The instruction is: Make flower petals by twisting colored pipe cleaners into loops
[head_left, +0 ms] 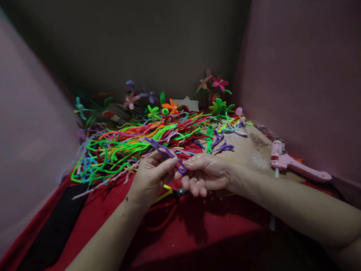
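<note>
From afar I see a red-covered table (222, 222), multicoloured pipe cleaners (135, 139) heaped toward its far left corner, and a pink hot-glue gun (299, 167) by its right edge. My left hand (152, 173) and right hand (208, 171) both pinch one folded purple pipe cleaner (167, 150) above the table's middle — shaping its loop, I judge — and the next move would call for a steady grip at the bend.

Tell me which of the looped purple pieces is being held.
The folded purple piece, pinched by the left hand, its rounded end at the right hand. The other purple pieces lie on the cardboard.
</note>
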Demonstrator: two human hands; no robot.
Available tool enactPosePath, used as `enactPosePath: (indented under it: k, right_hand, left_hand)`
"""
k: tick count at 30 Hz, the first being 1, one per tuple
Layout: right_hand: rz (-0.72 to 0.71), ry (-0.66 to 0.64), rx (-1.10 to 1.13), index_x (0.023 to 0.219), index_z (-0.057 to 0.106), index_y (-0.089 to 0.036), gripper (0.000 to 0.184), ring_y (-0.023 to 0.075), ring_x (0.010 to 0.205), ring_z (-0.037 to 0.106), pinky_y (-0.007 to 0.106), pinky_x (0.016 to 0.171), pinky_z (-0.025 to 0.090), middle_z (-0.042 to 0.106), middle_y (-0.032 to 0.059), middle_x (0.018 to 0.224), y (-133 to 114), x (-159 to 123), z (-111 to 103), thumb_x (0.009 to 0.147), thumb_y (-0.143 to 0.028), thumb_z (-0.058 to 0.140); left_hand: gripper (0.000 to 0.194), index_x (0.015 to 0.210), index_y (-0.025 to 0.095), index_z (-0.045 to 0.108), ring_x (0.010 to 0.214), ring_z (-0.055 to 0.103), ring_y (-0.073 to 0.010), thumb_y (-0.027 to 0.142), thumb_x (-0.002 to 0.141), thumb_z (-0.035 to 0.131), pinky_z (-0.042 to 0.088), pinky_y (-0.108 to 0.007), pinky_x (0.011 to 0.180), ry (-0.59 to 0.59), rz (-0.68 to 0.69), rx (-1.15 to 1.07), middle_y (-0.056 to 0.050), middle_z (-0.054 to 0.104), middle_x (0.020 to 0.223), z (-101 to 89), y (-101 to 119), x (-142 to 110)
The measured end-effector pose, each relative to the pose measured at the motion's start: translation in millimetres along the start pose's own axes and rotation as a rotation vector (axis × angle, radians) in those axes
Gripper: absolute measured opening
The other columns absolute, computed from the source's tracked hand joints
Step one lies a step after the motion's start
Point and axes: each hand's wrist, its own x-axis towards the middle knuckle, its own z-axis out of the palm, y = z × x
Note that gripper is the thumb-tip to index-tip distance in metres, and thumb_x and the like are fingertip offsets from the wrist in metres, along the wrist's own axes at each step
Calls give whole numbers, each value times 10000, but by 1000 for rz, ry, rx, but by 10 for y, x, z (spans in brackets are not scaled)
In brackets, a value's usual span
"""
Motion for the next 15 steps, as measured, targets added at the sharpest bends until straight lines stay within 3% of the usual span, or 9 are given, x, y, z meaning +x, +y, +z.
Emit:
enactPosePath:
  k: [9,15]
  right_hand:
    - [-120,87,-117,825,596,-66,171,152,482,650,205,382,512,654,43,603,29,22,27,858,-212,514]
    - [-168,139,-172,789,583,-79,180,146,446,634,198,358,494,641,30,576,50,63,-21,851,-241,534]
  left_hand:
    - [152,735,174,622,465,504,-52,202,647,743,393,-149,458,-14,37,36,46,570,557,14,-13,-8]
    - [119,734,151,654,425,443,-34,266,735,684,333,-146,409,-75,37,210,32,581,557,-21,-37,9]
